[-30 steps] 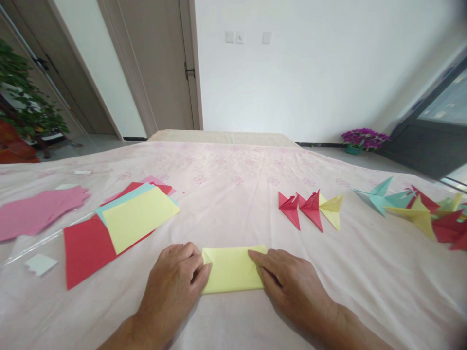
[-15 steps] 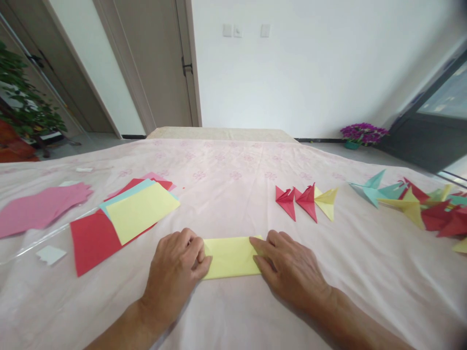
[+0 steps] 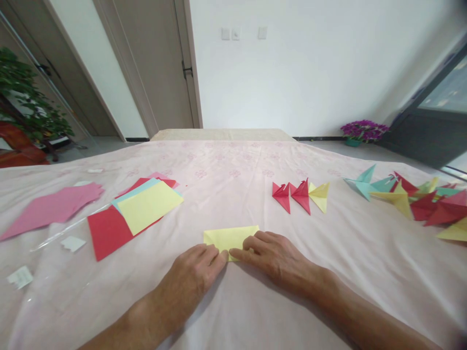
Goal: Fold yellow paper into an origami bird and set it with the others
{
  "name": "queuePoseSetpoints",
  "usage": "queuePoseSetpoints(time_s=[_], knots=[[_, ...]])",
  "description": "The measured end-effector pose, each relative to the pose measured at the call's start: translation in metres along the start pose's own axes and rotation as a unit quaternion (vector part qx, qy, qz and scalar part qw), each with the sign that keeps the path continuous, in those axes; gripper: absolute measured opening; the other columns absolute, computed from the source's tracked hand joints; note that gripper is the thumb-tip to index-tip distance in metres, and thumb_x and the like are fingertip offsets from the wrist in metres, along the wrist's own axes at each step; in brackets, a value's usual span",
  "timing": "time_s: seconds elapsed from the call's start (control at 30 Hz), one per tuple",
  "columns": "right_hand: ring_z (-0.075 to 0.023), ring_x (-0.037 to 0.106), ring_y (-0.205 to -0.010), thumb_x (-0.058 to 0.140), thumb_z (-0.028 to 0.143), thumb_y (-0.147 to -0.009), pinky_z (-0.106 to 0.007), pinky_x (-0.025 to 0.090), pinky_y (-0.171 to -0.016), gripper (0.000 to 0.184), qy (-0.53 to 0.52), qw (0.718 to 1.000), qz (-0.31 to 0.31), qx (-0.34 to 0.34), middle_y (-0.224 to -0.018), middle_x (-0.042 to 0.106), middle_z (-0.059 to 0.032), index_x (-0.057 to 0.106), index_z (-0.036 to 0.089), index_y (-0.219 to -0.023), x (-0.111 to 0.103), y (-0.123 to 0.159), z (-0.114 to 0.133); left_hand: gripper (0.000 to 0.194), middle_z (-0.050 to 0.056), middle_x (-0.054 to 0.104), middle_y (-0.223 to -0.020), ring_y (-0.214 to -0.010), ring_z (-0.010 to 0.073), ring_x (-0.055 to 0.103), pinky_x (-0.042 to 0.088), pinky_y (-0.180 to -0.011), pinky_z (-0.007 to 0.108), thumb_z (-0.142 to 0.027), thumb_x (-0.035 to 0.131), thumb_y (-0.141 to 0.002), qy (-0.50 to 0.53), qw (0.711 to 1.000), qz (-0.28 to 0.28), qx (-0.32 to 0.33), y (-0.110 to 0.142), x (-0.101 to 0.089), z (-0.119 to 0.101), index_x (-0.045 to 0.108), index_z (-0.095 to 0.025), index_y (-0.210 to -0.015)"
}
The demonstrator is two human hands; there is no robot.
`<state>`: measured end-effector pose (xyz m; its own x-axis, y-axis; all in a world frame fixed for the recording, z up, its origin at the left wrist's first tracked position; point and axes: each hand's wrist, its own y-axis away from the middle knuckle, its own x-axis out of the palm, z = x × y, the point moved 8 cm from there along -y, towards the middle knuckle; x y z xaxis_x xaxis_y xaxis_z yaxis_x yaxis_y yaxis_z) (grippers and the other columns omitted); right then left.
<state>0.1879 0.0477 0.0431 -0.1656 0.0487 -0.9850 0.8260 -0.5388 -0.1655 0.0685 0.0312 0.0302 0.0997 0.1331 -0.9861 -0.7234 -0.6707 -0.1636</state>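
A folded sheet of yellow origami paper (image 3: 230,236) lies flat on the cloth in front of me, its long sides running left to right. My left hand (image 3: 200,267) is closed on its lower left part, fingers curled, thumb at the near edge. From the right, my right hand (image 3: 270,253) grips the near edge too, its thumb and bent fingers pressed on the paper. The fingertips almost meet at the middle of that edge. Beyond my right hand stand two red folded paper cranes (image 3: 300,195) and a yellow folded crane (image 3: 319,196).
Left of my hands lie loose sheets: yellow (image 3: 150,206), red (image 3: 109,233) and pink (image 3: 54,206), with white scraps (image 3: 73,243) and clear plastic nearby. More folded cranes (image 3: 438,209) crowd the far right. A pale flowered cloth (image 3: 233,194) covers the table.
Both hands have moved inward from the paper's two ends to the middle of its near edge. The view has shifted slightly.
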Motion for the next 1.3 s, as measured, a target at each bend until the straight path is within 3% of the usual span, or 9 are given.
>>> queuePoseSetpoints(time_s=[0.1,0.27,0.6,0.83,1.0,1.07,1.13,1.2,1.3], knots=[[-0.0145,0.055,-0.081,0.046,0.018,-0.099,-0.028,0.043,-0.072,0.027,0.003,1.0,0.008,-0.015,-0.093,0.061,-0.0034,0.053,0.024,-0.124,-0.007,0.004,0.004,0.051,0.009,0.066,-0.103,-0.094,0.0236,0.065,0.055,-0.083,0.039,0.002,0.054,-0.079,-0.048,0.999,0.021,0.0,0.003,0.002,-0.011,0.053,-0.016,-0.126],[-0.0164,0.057,-0.085,0.055,0.016,-0.095,-0.029,0.044,-0.072,0.02,0.027,0.999,0.04,0.007,-0.094,0.061,-0.0035,0.057,0.023,-0.114,-0.01,0.006,0.014,0.05,0.018,0.065,-0.12,-0.111,0.0308,0.062,0.051,-0.094,0.046,-0.001,0.052,-0.08,-0.121,0.992,0.019,-0.005,0.009,0.007,-0.025,0.055,-0.012,-0.128],[-0.0212,0.057,-0.071,0.067,0.008,-0.078,-0.036,0.04,-0.056,0.014,0.131,0.981,0.106,0.098,-0.083,0.062,-0.0036,0.064,0.019,-0.086,-0.002,0.016,0.013,0.05,0.015,0.065,-0.126,-0.114,0.0245,0.062,0.05,-0.096,0.041,0.003,0.039,-0.08,-0.157,0.985,0.057,-0.048,0.021,0.018,-0.016,0.063,-0.012,-0.122],[-0.0219,0.059,-0.069,0.061,0.0,-0.074,-0.034,0.038,-0.053,0.019,0.123,0.971,0.148,0.14,-0.082,0.064,-0.0067,0.068,0.017,-0.077,-0.001,0.022,0.007,0.048,0.022,0.061,-0.129,-0.115,0.0293,0.061,0.049,-0.096,0.043,0.002,0.044,-0.078,-0.196,0.97,0.125,-0.072,0.031,0.022,-0.015,0.065,-0.007,-0.12],[-0.0198,0.063,-0.07,0.051,-0.003,-0.075,-0.028,0.034,-0.052,0.026,0.063,0.953,0.164,0.248,-0.082,0.066,-0.0062,0.067,0.017,-0.075,-0.01,0.024,-0.028,0.041,0.022,0.067,-0.117,-0.102,0.0299,0.067,0.053,-0.085,0.041,0.003,0.049,-0.077,-0.161,0.968,0.169,-0.089,0.025,0.007,-0.003,0.069,-0.008,-0.111],[-0.0185,0.064,-0.074,0.047,0.0,-0.081,-0.027,0.037,-0.056,0.027,0.022,0.948,0.116,0.295,-0.085,0.066,-0.0058,0.068,0.018,-0.081,-0.014,0.024,-0.044,0.026,0.011,0.073,-0.083,-0.078,0.0253,0.071,0.055,-0.073,0.038,-0.007,0.048,-0.087,-0.116,0.965,0.188,-0.141,0.021,-0.006,0.014,0.073,-0.015,-0.085],[-0.0183,0.065,-0.082,0.043,0.01,-0.09,-0.027,0.041,-0.064,0.028,-0.043,0.945,0.037,0.322,-0.091,0.067,-0.0056,0.068,0.02,-0.099,-0.014,0.025,-0.057,0.026,0.007,0.07,-0.074,-0.073,0.0252,0.069,0.054,-0.069,0.038,-0.022,0.049,-0.093,-0.122,0.969,0.105,-0.187,0.014,-0.03,0.029,0.07,-0.017,-0.079],[-0.0194,0.064,-0.093,0.042,0.017,-0.092,-0.029,0.045,-0.074,0.034,-0.103,0.937,-0.043,0.332,-0.099,0.068,-0.006,0.06,0.021,-0.122,-0.01,0.026,-0.065,0.016,0.008,0.071,-0.089,-0.08,0.0253,0.069,0.054,-0.071,0.038,-0.03,0.061,-0.088,-0.109,0.981,-0.006,-0.159,0.007,-0.047,0.031,0.069,-0.018,-0.096],[-0.019,0.063,-0.092,0.05,0.018,-0.085,-0.031,0.049,-0.077,0.046,-0.194,0.917,-0.11,0.331,-0.105,0.068,-0.0054,0.055,0.022,-0.13,0.005,0.028,-0.072,0.063,0.013,0.065,-0.123,-0.106,0.0284,0.064,0.053,-0.085,0.04,-0.034,0.076,-0.076,-0.076,0.989,-0.093,-0.088,0.002,-0.043,0.023,0.051,-0.016,-0.131]])
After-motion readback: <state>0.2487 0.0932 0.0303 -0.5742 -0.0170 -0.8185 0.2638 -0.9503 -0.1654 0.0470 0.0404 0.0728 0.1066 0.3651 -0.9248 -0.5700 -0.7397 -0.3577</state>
